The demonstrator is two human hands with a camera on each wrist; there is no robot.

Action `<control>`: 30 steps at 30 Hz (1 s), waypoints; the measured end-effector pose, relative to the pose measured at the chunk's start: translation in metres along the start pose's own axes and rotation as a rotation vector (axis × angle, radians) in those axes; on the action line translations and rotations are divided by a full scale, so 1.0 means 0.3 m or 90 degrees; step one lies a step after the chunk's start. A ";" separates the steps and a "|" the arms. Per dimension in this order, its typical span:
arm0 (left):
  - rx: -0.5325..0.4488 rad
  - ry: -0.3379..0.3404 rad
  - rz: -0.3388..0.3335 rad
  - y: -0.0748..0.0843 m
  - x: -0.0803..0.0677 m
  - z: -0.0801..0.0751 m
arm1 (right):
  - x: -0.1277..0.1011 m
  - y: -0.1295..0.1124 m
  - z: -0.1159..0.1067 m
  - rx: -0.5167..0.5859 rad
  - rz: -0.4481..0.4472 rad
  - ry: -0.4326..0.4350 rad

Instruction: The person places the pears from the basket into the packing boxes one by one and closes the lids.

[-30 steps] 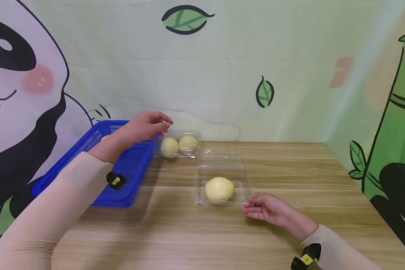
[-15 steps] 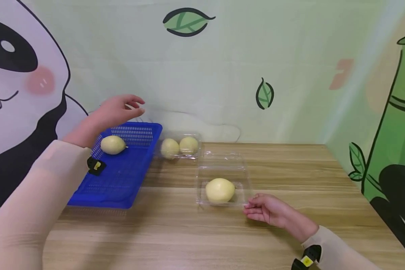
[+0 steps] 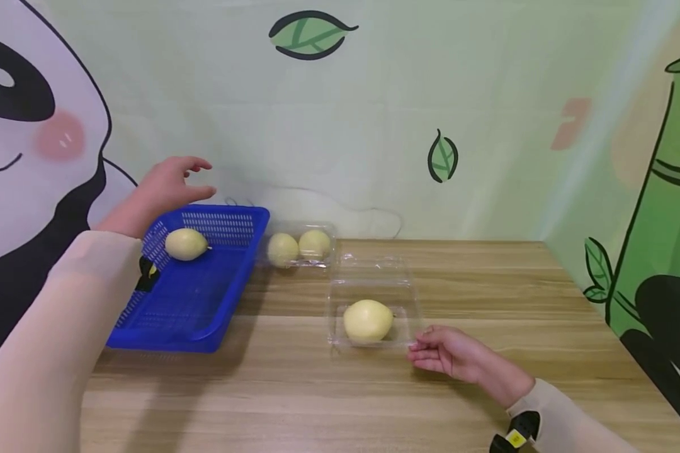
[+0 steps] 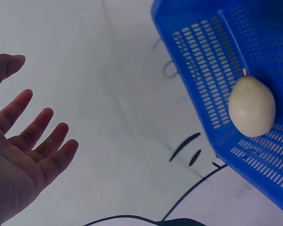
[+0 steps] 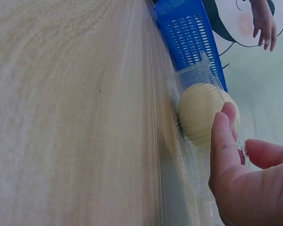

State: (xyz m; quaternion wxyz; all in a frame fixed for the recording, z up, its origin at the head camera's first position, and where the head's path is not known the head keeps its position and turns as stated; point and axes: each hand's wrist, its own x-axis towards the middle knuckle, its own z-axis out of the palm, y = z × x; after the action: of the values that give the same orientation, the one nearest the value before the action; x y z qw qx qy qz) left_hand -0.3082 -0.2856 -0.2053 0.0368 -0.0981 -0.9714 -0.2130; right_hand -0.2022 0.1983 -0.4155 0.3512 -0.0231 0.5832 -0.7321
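Observation:
My left hand (image 3: 170,182) hangs in the air over the back left of a blue plastic basket (image 3: 218,327). In the left wrist view its fingers are spread and nothing is in them. One pale yellow pear (image 3: 186,244) lies in the basket, below that hand and apart from it. Over on the right, my right hand (image 3: 450,353) pinches the front right corner of a clear plastic clamshell box (image 3: 408,314) between thumb and fingers. Its lid stands raised at the back, and one pear (image 3: 368,321) lies inside.
Behind, between the basket and the open box, a second clear box (image 3: 331,242) holds two pears (image 3: 314,244). The wooden table (image 3: 340,396) ends at the back against a printed cloth (image 3: 374,157) with a panda and leaves.
My left hand has moved left, from near the rear box to above the basket, uncovering the pear there, and its thumb and fingers have spread. The right hand stays at the box corner.

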 end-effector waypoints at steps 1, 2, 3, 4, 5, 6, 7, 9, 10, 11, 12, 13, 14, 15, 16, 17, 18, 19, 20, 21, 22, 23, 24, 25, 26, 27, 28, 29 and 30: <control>0.004 0.003 0.001 -0.009 0.006 0.002 | 0.000 -0.001 0.000 0.001 -0.001 0.002; 0.009 0.005 0.003 -0.018 0.012 0.005 | 0.000 -0.001 -0.001 0.002 -0.001 0.001; 0.014 0.007 0.003 -0.029 0.018 0.008 | 0.000 -0.002 -0.001 0.003 -0.002 0.001; 0.019 0.007 0.002 -0.041 0.024 0.012 | -0.001 -0.002 -0.001 0.003 -0.003 0.001; 0.024 0.007 0.000 -0.052 0.030 0.018 | -0.001 -0.002 -0.001 0.003 -0.003 0.001; 0.030 0.007 -0.002 -0.064 0.036 0.024 | -0.002 -0.003 -0.002 0.003 -0.003 0.000; 0.036 0.005 -0.004 -0.076 0.042 0.031 | -0.002 -0.003 -0.002 0.003 -0.003 0.000; 0.048 0.002 -0.012 -0.101 0.052 0.047 | -0.003 -0.003 -0.002 0.004 -0.004 0.000; 0.053 0.000 -0.016 -0.112 0.056 0.056 | -0.003 -0.003 -0.002 0.004 -0.004 0.000; 0.058 -0.001 -0.020 -0.122 0.060 0.065 | -0.003 -0.003 -0.002 0.006 -0.004 0.000; 0.060 -0.003 -0.024 -0.133 0.063 0.076 | -0.003 -0.003 -0.002 0.006 -0.004 0.000; 0.062 -0.006 -0.028 -0.142 0.067 0.086 | -0.003 -0.003 -0.002 0.007 -0.004 0.001; 0.062 -0.009 -0.033 -0.150 0.070 0.097 | -0.003 -0.003 -0.002 0.008 -0.003 0.001; 0.062 -0.011 -0.036 -0.158 0.073 0.107 | -0.003 -0.004 -0.002 0.008 -0.003 0.002; 0.059 -0.012 -0.039 -0.167 0.074 0.118 | -0.004 -0.004 -0.001 0.008 -0.003 0.003; 0.058 -0.012 -0.042 -0.175 0.075 0.129 | -0.004 -0.005 -0.001 0.007 -0.003 0.004; 0.058 -0.013 -0.045 -0.184 0.077 0.139 | -0.004 -0.005 -0.001 0.007 -0.003 0.005; 0.061 -0.013 -0.048 -0.192 0.078 0.148 | -0.004 -0.005 0.000 0.006 -0.003 0.005; 0.064 -0.013 -0.050 -0.201 0.079 0.158 | -0.004 -0.005 0.000 0.007 -0.003 0.004; 0.066 -0.014 -0.054 -0.209 0.079 0.167 | -0.004 -0.004 0.000 0.007 -0.003 0.003; 0.066 -0.015 -0.061 -0.217 0.079 0.176 | -0.004 -0.004 0.000 0.007 -0.004 0.002; 0.069 -0.019 -0.067 -0.227 0.079 0.186 | -0.004 -0.003 -0.001 0.008 -0.004 0.000; 0.071 -0.025 -0.074 -0.237 0.080 0.198 | -0.004 -0.003 0.000 0.009 -0.003 -0.001; 0.070 -0.032 -0.084 -0.246 0.080 0.210 | -0.004 -0.003 0.000 0.010 -0.004 -0.001; 0.071 -0.040 -0.092 -0.255 0.081 0.223 | -0.005 -0.002 -0.001 0.012 -0.003 -0.001; 0.072 -0.047 -0.099 -0.265 0.083 0.236 | -0.005 -0.002 -0.001 0.012 -0.003 0.000; 0.077 -0.053 -0.104 -0.275 0.085 0.249 | -0.006 -0.003 -0.001 0.013 -0.003 0.000; 0.083 -0.057 -0.106 -0.286 0.088 0.262 | -0.006 -0.003 -0.001 0.015 -0.002 0.001; 0.086 -0.060 -0.110 -0.295 0.090 0.274 | -0.007 -0.004 -0.001 0.017 -0.003 0.001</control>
State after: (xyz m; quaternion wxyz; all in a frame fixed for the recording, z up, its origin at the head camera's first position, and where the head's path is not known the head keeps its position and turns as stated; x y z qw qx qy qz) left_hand -0.3554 -0.3250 -0.3128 -0.0208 -0.0213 -0.9891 -0.1443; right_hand -0.2014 0.1998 -0.4140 0.3496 -0.0190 0.5737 -0.7405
